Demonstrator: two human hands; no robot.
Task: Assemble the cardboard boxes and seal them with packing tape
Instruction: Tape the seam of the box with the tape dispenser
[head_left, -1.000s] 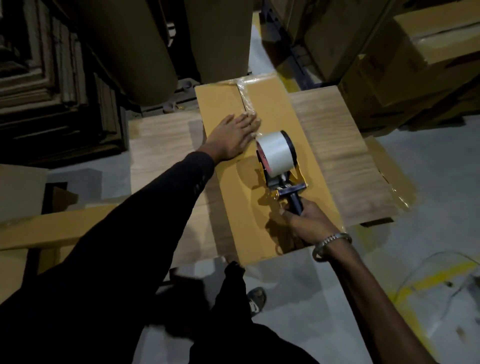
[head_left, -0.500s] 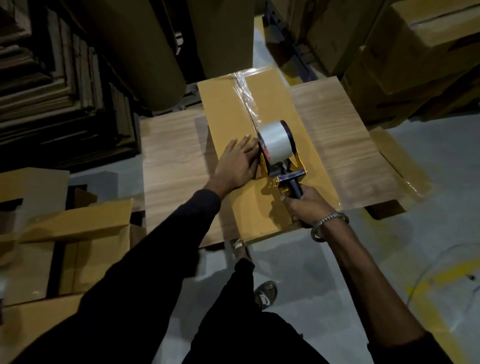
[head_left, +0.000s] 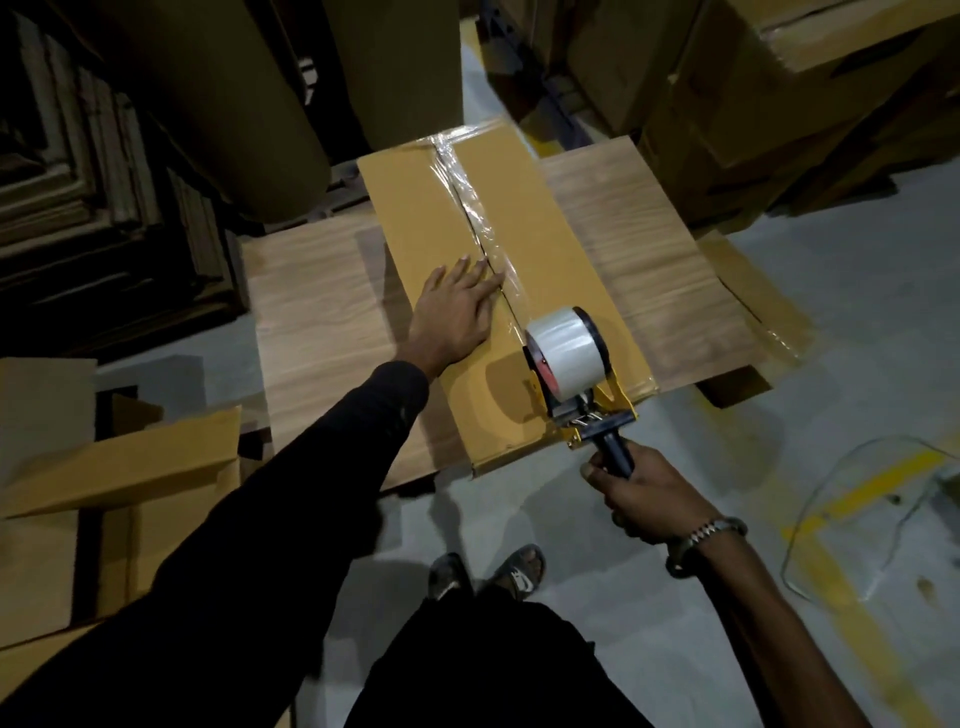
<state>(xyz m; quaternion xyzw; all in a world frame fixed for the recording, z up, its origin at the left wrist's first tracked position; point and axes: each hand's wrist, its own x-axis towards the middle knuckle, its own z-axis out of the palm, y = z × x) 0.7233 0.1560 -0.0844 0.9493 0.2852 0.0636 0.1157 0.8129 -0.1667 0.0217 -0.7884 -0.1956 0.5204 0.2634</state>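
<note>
A long, flat, tan cardboard box (head_left: 415, 218) lies lengthwise on a low wood-grain table (head_left: 311, 291) in a dim storeroom, its two top flaps meeting at a centre seam covered by a glossy strip of clear packing tape (head_left: 470, 208) that runs from the far edge, where it wrinkles over the end, toward the near end. The person's left hand (head_left: 452, 306), in a black sleeve, rests flat on the box's left flap with fingers straight, fingertips touching the taped seam. The right hand (head_left: 644, 493), a metal bracelet (head_left: 706, 535) at the wrist, is clenched around the black handle of a yellow-framed tape dispenser (head_left: 582, 384) carrying a fat roll of clear tape; the dispenser sits at the box's near right corner, its handle jutting past the edge of the table. No printing can be read on the box or the dispenser. On the grey floor below, the person's sandals (head_left: 514, 571) show a pale logo, too blurred to make out. More tan cartons (head_left: 119, 467) stand to the left of the table, and stacked brown boxes (head_left: 779, 93) crowd the upper right.
</note>
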